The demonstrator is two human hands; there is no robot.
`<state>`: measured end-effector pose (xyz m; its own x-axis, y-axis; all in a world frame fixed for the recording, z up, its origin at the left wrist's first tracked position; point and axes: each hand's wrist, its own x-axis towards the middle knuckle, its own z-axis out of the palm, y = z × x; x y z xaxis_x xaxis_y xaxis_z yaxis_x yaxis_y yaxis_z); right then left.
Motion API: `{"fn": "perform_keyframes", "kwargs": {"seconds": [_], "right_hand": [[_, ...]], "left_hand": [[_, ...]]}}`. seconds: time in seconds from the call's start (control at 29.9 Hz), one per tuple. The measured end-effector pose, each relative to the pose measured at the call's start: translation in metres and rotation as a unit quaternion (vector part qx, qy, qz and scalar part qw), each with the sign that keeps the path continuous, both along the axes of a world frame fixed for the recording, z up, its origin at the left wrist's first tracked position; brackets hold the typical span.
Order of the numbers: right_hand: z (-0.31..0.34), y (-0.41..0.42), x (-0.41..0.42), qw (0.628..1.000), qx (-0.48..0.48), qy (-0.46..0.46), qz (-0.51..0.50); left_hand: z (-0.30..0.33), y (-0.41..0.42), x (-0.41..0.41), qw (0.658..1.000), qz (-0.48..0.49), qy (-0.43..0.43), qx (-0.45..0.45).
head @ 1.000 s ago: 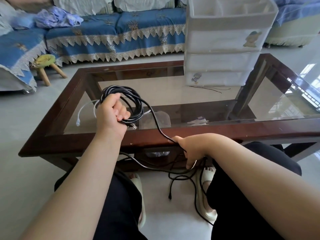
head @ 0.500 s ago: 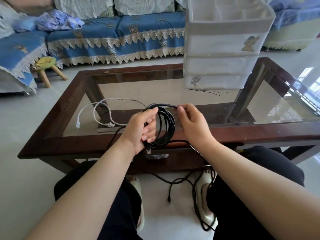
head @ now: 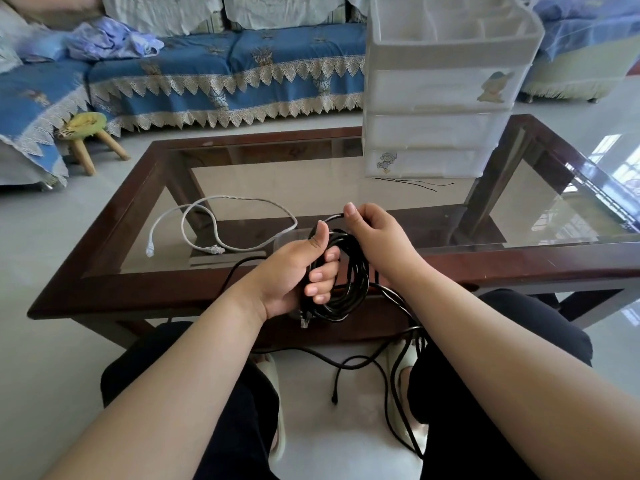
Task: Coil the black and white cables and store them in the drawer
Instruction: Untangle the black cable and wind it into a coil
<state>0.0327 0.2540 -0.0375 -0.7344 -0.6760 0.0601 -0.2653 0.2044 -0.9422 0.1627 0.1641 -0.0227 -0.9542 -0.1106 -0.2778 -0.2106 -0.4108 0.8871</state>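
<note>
My left hand (head: 298,271) grips a coil of black cable (head: 353,282) over the near edge of the table, fingers curled through the loops. At the coil's top, my right hand (head: 377,237) pinches a strand of the same cable. The loose black tail hangs down to the floor between my legs, its plug end free. A white cable (head: 239,223) lies uncoiled on the glass to the left of my hands. The white plastic drawer unit (head: 440,95) stands at the table's far right, its drawers closed.
The glass table top (head: 311,181) has a dark wooden frame (head: 152,292). Thin black ties (head: 415,183) lie in front of the drawer unit. A small wooden stool (head: 88,133) and a blue-covered sofa (head: 225,71) stand beyond the table.
My left hand brought the coil from the left to the middle near edge. My right hand rose from below the table to the coil's top, laying on another loop.
</note>
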Motion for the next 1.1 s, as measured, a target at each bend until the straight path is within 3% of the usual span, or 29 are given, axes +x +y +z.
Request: {"fn": "perform_keyframes", "kwargs": {"seconds": [0.37,0.64,1.1], "right_hand": [[-0.001,-0.008,0.002,0.996,0.037,0.051,-0.066],[0.005,-0.009,0.005,0.996,-0.005,0.061,-0.061],[0.008,-0.009,0.009,0.997,0.011,0.050,-0.062]], "left_hand": [[-0.004,0.006,-0.004,0.996,0.061,0.042,-0.051],[0.000,0.001,-0.004,0.996,0.055,0.043,0.056],[0.001,0.002,0.002,0.994,0.034,0.094,0.050]]}}
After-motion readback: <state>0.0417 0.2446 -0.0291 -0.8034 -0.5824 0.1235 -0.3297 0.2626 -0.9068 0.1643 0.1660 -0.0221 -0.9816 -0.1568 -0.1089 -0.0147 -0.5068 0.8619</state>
